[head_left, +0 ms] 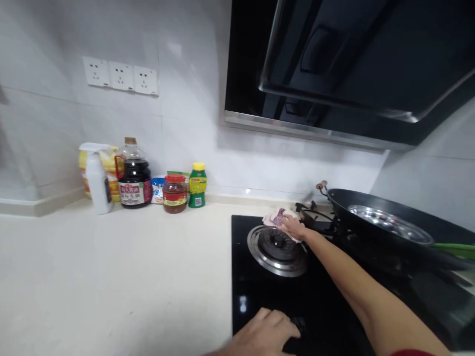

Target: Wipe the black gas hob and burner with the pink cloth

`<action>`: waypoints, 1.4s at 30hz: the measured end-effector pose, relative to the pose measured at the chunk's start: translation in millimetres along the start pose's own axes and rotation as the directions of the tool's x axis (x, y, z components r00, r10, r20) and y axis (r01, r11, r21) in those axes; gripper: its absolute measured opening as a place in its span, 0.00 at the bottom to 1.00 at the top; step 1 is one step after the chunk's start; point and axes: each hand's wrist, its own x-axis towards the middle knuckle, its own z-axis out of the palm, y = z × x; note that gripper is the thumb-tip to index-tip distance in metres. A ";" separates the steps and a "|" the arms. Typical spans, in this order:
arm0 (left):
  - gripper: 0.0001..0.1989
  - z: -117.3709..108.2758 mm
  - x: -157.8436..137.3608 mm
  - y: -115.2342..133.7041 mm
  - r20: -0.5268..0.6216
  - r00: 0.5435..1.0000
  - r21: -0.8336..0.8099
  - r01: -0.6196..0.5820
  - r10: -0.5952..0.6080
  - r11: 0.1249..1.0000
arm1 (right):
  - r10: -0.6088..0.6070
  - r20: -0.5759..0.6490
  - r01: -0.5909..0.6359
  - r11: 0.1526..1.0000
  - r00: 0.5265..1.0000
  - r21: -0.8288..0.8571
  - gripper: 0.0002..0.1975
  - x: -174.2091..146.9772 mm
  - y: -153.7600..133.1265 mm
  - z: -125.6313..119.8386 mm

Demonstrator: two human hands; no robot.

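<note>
My right hand [293, 227] is closed on a pale pink and purple cloth [279, 217], pressed down at the back of the black glass cooktop [243, 287]. Just in front of the cloth lies the round burner [277, 243] with its steel ring, its pan support off. Low in the view, my left hand [265, 332] rests over the front left part of the cooktop, holding nothing I can see. Its fingers are loosely bent and slightly apart, with the wrist cut off by the frame's lower edge.
A black wok [341, 202] with a steel lid or dish [391, 225] inside stands on the right, beside a pan support [311, 213]. A range hood [319, 121] overhangs. Along the wall stand a soy sauce bottle [134, 180], red-lidded jar [175, 194], green bottle [198, 185] and white bottle [97, 183].
</note>
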 end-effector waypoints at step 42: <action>0.15 -12.8 0.7 14.4 0.085 0.995 -0.022 0.047 -0.045 0.999 | -0.151 0.150 -0.012 0.665 0.977 0.747 0.19 -105.1 -178.4 -40.4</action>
